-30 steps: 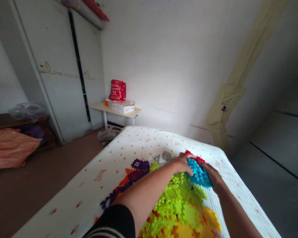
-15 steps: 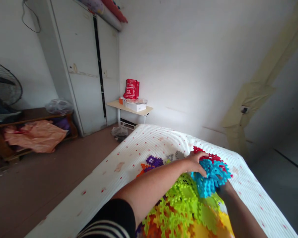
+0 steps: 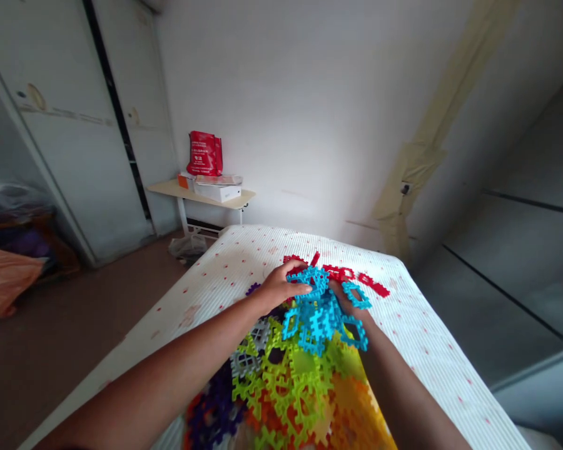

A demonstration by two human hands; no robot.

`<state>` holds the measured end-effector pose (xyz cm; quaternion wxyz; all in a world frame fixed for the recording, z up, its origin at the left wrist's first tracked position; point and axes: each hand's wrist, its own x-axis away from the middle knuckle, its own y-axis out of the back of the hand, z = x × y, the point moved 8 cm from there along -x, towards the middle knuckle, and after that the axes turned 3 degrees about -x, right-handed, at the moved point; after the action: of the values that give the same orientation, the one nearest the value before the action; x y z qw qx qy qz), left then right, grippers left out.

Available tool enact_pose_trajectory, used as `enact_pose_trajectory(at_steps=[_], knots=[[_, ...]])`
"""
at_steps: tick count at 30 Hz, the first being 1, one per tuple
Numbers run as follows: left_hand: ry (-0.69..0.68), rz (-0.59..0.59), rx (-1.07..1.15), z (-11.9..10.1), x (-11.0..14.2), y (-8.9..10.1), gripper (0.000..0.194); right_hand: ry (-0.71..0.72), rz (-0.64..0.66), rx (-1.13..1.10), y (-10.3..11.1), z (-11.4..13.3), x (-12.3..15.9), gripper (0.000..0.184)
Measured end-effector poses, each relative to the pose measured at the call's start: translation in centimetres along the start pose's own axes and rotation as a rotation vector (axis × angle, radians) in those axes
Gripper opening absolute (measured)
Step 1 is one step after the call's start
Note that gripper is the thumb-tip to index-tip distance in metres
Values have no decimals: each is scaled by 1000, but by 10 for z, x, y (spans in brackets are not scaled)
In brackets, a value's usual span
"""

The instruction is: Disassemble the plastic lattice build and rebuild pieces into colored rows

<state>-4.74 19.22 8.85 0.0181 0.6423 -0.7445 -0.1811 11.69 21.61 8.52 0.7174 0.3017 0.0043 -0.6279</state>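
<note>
Bright blue interlocking plastic pieces (image 3: 319, 319) with notched edges and open centres lie in a loose cluster on top of a multicoloured heap. My left hand (image 3: 281, 287) curls thumb and fingers around some of the blue pieces at the cluster's far side. My right hand (image 3: 349, 303) reaches in from the right against the cluster; its fingers are mostly hidden behind blue pieces. One blue piece (image 3: 356, 295) rests over the back of that hand. Just beyond both hands are red pieces (image 3: 340, 274). Nearer me are lime-green pieces (image 3: 304, 362) of the same kind.
The heap also has grey (image 3: 246, 362), purple (image 3: 216, 406) and orange pieces (image 3: 351, 406). It lies on a bed with a white, red-dotted cover (image 3: 431, 325). A small table (image 3: 169, 186) with boxes and a red bag (image 3: 204, 153) stands by the wall beyond.
The view has turned right. The blue pieces, bunched between my hands before, are now more spread out over the heap. More red pieces show beyond them.
</note>
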Motion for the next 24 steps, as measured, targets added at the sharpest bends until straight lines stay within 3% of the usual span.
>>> enact_pose_trajectory(at_steps=[4, 9, 14, 20, 24], knots=[[11, -45, -25, 3, 15, 16, 55, -185, 25, -355, -15, -6, 4, 36], [-8, -162, -150, 6, 31, 44, 37, -346, 12, -398, -27, -9, 4, 36], [0, -183, -320, 23, 45, 61, 28, -254, 78, -208, -25, -1, 0, 36], [39, -136, -555, 48, 50, 66, 27, -80, -61, 215, -6, 6, -15, 25], [47, -96, -658, 56, 49, 65, 36, -17, -37, 402, -9, 22, -18, 16]])
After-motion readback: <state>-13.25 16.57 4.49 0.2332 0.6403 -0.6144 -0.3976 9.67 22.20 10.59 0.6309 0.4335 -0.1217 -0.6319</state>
